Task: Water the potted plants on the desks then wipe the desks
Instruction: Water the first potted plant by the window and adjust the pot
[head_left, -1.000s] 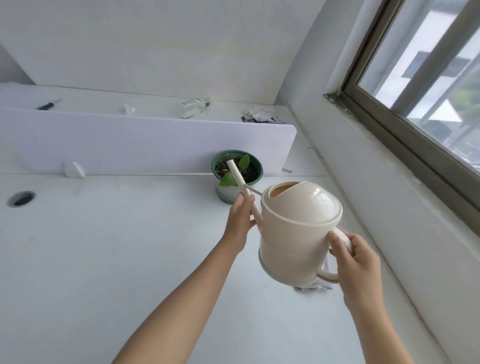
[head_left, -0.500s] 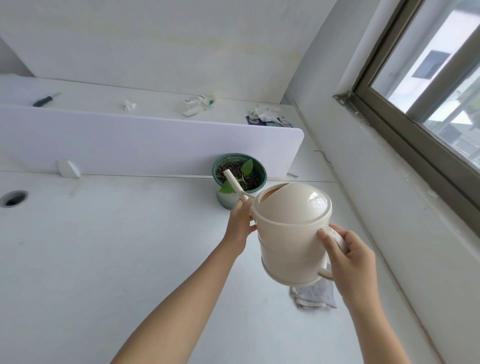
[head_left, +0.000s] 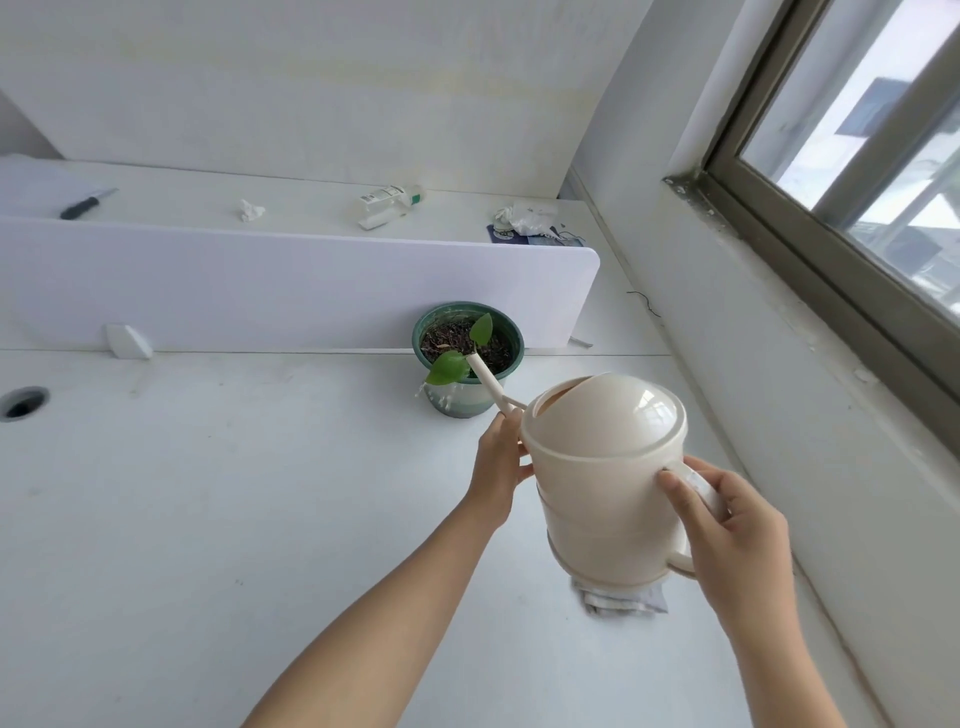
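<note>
A cream watering can (head_left: 602, 478) hangs above the white desk (head_left: 208, 519), tilted forward. My right hand (head_left: 727, 535) grips its handle. My left hand (head_left: 498, 462) holds the base of the thin spout, whose tip sits over the near rim of a green pot (head_left: 467, 400). The pot holds dark soil and a small plant with two green leaves (head_left: 447, 366). Water droplets splash at the pot's left side. A folded grey cloth (head_left: 618, 600) lies on the desk under the can, mostly hidden.
A white divider panel (head_left: 260, 291) stands right behind the pot. Beyond it, the far desk carries a knife (head_left: 83, 205), crumpled tissue (head_left: 251, 210), a bottle (head_left: 389, 200) and a crumpled bag (head_left: 530, 218). A cable hole (head_left: 23, 402) is at left. The wall and window (head_left: 857, 182) run along the right.
The can has tipped further forward and the spout tip has dropped over the pot's rim. Water now splashes beside the pot. The view shifted so the cloth under the can shows more.
</note>
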